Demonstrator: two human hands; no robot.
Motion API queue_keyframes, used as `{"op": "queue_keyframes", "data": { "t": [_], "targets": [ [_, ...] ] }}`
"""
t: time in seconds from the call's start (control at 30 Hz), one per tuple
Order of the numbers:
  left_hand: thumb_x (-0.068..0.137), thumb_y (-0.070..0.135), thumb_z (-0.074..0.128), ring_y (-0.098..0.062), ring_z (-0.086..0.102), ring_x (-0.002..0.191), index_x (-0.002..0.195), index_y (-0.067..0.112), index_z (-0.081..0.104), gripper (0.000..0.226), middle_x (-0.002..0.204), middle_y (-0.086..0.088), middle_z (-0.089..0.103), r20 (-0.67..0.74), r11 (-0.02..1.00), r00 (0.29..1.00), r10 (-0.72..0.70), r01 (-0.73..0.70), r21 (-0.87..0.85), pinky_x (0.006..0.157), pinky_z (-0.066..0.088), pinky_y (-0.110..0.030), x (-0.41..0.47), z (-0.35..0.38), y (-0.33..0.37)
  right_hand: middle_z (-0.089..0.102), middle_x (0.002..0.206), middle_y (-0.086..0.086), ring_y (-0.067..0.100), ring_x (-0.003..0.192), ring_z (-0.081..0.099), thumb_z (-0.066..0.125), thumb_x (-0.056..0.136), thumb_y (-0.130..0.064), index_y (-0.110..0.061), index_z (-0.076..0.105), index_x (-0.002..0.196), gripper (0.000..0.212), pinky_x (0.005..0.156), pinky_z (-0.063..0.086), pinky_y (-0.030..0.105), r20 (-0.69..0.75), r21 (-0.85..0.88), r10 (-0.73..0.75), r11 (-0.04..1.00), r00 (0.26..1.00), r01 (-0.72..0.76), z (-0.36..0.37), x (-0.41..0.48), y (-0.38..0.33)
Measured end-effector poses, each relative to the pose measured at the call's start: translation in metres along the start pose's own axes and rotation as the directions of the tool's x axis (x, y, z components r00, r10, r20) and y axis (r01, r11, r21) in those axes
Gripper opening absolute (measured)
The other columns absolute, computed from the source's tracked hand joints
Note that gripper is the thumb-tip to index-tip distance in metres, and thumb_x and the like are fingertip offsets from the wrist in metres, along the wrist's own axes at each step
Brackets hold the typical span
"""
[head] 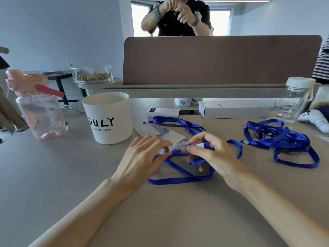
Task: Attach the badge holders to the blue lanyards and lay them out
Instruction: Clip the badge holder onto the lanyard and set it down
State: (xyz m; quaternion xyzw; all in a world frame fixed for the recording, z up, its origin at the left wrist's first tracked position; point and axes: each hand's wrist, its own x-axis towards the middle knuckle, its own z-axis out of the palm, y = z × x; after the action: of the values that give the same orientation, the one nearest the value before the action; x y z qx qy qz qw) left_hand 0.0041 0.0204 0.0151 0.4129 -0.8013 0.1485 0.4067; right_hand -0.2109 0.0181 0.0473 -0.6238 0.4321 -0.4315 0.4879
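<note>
Head view, left hand (142, 155) pinching clear badge holder (176, 146), right hand (215, 155) gripping blue lanyard (178, 180)

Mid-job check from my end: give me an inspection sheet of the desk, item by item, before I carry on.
Surface: grey-beige tabletop, flat, carrying job items and clutter.
Job's things: clear plastic badge holder and blue ribbon lanyard held between both hands; second blue lanyard lying behind them beside a flat badge holder, attachment unclear; tangled heap of blue lanyards at right.
Clutter: white round cup printed DULY, pink water bottle, long white box, clear jar with white lid.
Grippers: left hand, fingers pinch the holder; right hand, fingers pinch the lanyard.
Cables: white cable behind the cup.
Surroundings: brown divider panel; person in black shirt beyond it.
</note>
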Motion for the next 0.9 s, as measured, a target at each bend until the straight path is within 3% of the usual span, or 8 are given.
{"op": "queue_keyframes", "data": {
  "t": [0.13,0.2,0.27,0.47,0.7,0.8,0.9],
  "targets": [
    [0.096,0.027,0.052,-0.009,0.051,0.086,0.101,0.026,0.058,0.008,0.089,0.014,0.064,-0.111,0.999,0.994,-0.009,0.014,0.048,0.086,0.03,-0.03,0.0,-0.006,-0.002,0.074,0.084,-0.001,0.018,0.066,0.062,0.078,0.074,-0.037,-0.025,0.073,0.094,0.024,0.051,0.047,0.022,0.083,-0.176,-0.076,0.98,0.994,0.09,0.004,-0.002,0.001],
    [0.098,0.026,0.049,-0.013,0.051,0.087,0.105,0.024,0.064,0.016,0.085,0.013,0.062,-0.106,0.991,0.994,0.034,-0.019,0.135,0.084,0.025,-0.031,0.0,-0.006,-0.002,0.073,0.084,-0.003,0.026,0.07,0.062,0.078,0.065,-0.047,-0.027,0.074,0.094,0.036,0.059,0.051,0.024,0.115,-0.187,-0.107,0.974,0.988,0.128,0.008,-0.003,0.003],
    [0.1,0.025,0.046,-0.014,0.049,0.088,0.112,0.024,0.066,0.024,0.084,0.015,0.059,-0.086,0.983,0.994,0.066,-0.05,0.178,0.084,0.023,-0.032,0.001,-0.007,-0.001,0.072,0.085,-0.007,0.02,0.077,0.065,0.077,0.063,-0.052,-0.028,0.074,0.094,0.039,0.061,0.051,0.019,0.123,-0.199,-0.113,0.97,0.986,0.136,0.01,-0.004,0.004],
    [0.104,0.031,0.036,-0.014,0.051,0.089,0.122,0.024,0.063,0.033,0.09,0.015,0.062,-0.014,0.977,0.995,0.096,-0.092,0.194,0.087,0.026,-0.034,0.002,-0.008,0.002,0.073,0.086,-0.011,0.0,0.083,0.066,0.077,0.079,-0.04,-0.027,0.073,0.096,0.022,0.068,0.05,0.014,0.081,-0.384,-0.13,0.911,0.988,0.151,0.017,-0.003,0.009],
    [0.101,0.033,0.042,-0.013,0.058,0.075,0.102,0.024,0.065,0.025,0.087,0.012,0.064,0.027,0.988,0.998,0.05,-0.053,0.148,0.086,0.027,-0.032,0.003,-0.004,0.006,0.07,0.083,-0.014,0.001,0.078,0.065,0.079,0.072,-0.05,-0.031,0.069,0.091,0.029,0.07,0.053,0.016,0.04,-0.512,-0.145,0.846,0.989,0.145,0.028,-0.009,0.015],
    [0.104,0.036,0.033,-0.012,0.059,0.075,0.106,0.023,0.069,0.038,0.09,0.009,0.063,0.022,0.988,0.999,0.04,-0.043,0.148,0.085,0.028,-0.031,0.004,-0.006,0.007,0.069,0.083,-0.014,0.002,0.079,0.065,0.075,0.08,-0.042,-0.033,0.064,0.092,0.018,0.075,0.056,0.024,0.004,-0.575,-0.167,0.806,0.986,0.139,0.032,-0.011,0.016],
    [0.103,0.035,0.032,-0.014,0.061,0.078,0.113,0.021,0.069,0.041,0.092,0.006,0.063,0.04,0.988,0.998,0.045,-0.05,0.143,0.08,0.03,-0.026,0.004,-0.005,0.005,0.069,0.083,-0.014,0.002,0.079,0.065,0.074,0.075,-0.054,-0.031,0.065,0.095,0.032,0.075,0.057,0.026,-0.024,-0.566,-0.149,0.817,0.988,0.11,0.035,-0.012,0.016]
  ]
}}
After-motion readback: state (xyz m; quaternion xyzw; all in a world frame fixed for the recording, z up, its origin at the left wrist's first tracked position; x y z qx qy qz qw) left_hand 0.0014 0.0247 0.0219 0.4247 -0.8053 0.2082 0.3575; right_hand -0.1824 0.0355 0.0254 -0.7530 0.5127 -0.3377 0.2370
